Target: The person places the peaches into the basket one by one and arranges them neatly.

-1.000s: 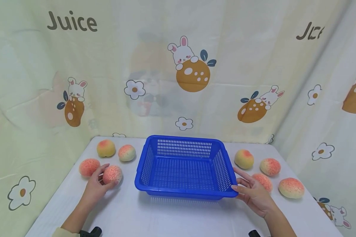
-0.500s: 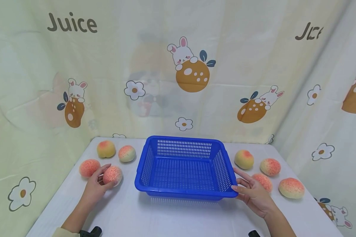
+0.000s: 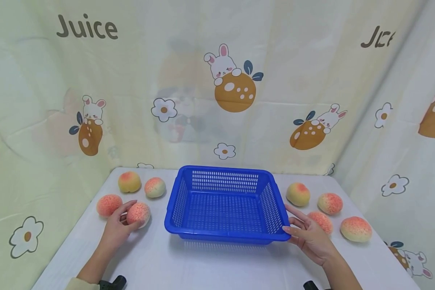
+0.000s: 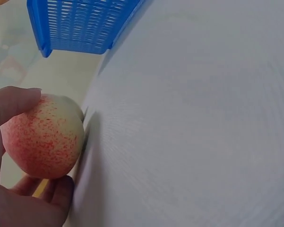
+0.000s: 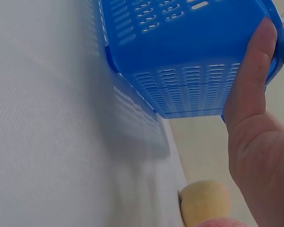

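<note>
My left hand [image 3: 119,225] holds a speckled pink peach [image 3: 139,214] between thumb and fingers, on the left of the table. In the left wrist view, the peach [image 4: 45,137] shows its pale end, with a thumb on one side and fingertips on the other. A blue plastic basket [image 3: 228,237] with slotted walls stands mid-table, and nothing lies inside it. My right hand [image 3: 309,237] grips its near right corner, with the thumb on the rim. From the right wrist, the thumb lies along the corner of the basket [image 5: 179,52].
Left of the basket sit a yellow peach [image 3: 129,182], a pale peach [image 3: 154,187] and a pink peach [image 3: 109,205]. To its right are a yellow peach [image 3: 298,194] and several pink ones, one [image 3: 320,222] partly behind my right hand. A printed curtain [image 3: 188,133] rises behind the table.
My left hand and its peach have shifted very slightly to the right. The right hand and the basket keep their places.
</note>
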A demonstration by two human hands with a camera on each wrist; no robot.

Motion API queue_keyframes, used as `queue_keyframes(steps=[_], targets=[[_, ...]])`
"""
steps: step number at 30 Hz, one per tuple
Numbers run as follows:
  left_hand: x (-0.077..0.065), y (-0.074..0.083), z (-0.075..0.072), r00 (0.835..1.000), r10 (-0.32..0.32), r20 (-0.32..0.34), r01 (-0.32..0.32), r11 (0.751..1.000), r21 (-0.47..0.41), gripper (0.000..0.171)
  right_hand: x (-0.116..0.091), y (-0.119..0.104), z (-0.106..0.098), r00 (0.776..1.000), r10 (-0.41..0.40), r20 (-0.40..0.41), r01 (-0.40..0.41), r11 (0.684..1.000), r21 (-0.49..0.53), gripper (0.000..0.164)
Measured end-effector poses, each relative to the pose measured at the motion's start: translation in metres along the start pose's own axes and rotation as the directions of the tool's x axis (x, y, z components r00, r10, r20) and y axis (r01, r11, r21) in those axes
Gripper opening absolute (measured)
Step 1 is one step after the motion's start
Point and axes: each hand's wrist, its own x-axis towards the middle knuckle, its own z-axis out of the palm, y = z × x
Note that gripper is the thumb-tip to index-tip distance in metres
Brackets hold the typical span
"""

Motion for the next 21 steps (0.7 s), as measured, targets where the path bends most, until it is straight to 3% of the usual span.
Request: queue_keyframes(steps=[9, 21], targets=[[-0.001, 0.01, -0.002, 1.0, -0.013, 0.0, 0.013, 0.998, -0.058, 0.078, 0.0, 0.0, 0.001, 1.0, -0.005, 0.001, 0.005, 1.0, 0.004, 0.075], [-0.004, 0.028, 0.002, 0.998, 0.028, -0.051, -0.03, 0.999, -0.038, 0.078, -0.001, 0.0, 0.001, 1.0, -0.017, 0.018, 0.017, 1.0, 0.007, 0.076]])
